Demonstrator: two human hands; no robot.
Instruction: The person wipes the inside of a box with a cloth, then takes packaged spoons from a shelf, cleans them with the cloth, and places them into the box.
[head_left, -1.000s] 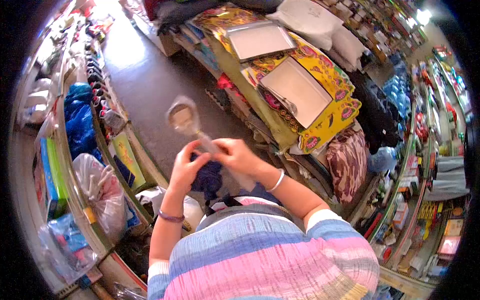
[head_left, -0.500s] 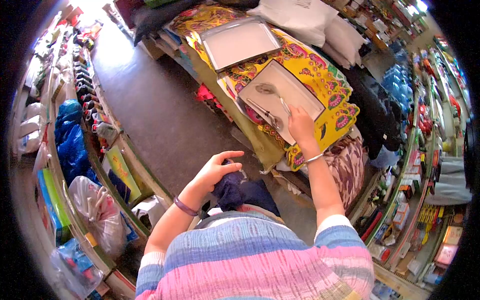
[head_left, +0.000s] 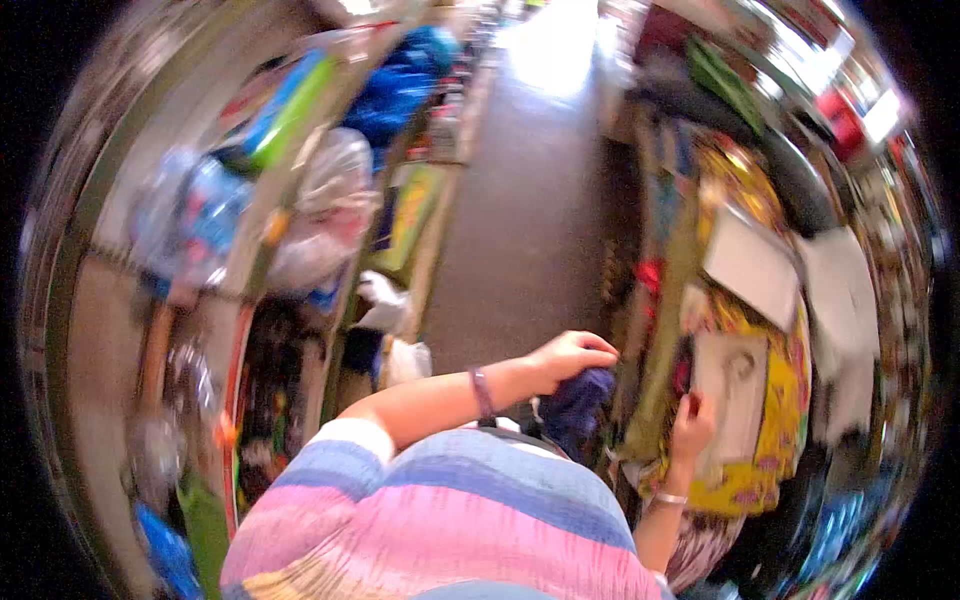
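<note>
My left hand (head_left: pixel 572 360) is out in front of my body with its fingers stretched, just over dark blue cloth (head_left: pixel 580 405). Whether it touches the cloth is unclear. On the right, my right hand (head_left: pixel 692 425) is at the near left edge of a shallow white tray (head_left: pixel 712 350). Its fingers look closed, but blur hides what they hold, if anything. Inside the tray lies a metal utensil with a round head (head_left: pixel 740 363). The tray sits on a yellow flowered cloth (head_left: pixel 790 400), and a second pale tray (head_left: pixel 755 265) lies beyond it.
A dark floor aisle (head_left: pixel 520 200) runs ahead between shelves and the cloth-covered stand. Along the left shelf are a filled plastic bag (head_left: pixel 325 215), a blue bundle (head_left: pixel 400 90) and a yellow-green pack (head_left: pixel 410 220). White packages (head_left: pixel 845 310) lie right of the trays.
My view has swung left, so the trays now appear farther right. My right hand has shifted from the long-handled utensil to the tray's near left edge. The left hand still hovers near the dark cloth.
</note>
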